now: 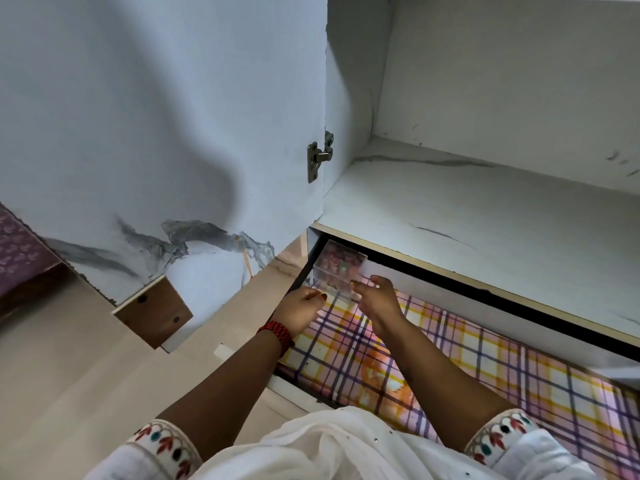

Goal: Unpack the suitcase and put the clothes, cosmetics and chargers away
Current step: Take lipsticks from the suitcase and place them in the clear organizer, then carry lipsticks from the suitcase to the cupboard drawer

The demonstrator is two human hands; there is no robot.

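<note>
A clear plastic box (341, 268) with small colourful items in its compartments stands in the far left corner of an open drawer (519, 368) lined with checked paper. My left hand (300, 308), with a red beaded band at the wrist, has its fingers curled at the box's lower left edge. My right hand (376, 296) holds the box's right side, with the thumb on its front face and the fingers behind. The suitcase is out of view.
Above the drawer is a white marble-patterned wardrobe shelf (467, 209). The wardrobe door (156, 133) stands swung out on the left, with its hinge (319, 156) at the frame. There is light tiled floor (69, 375) at lower left and a purple patterned fabric (15, 247) at the far left.
</note>
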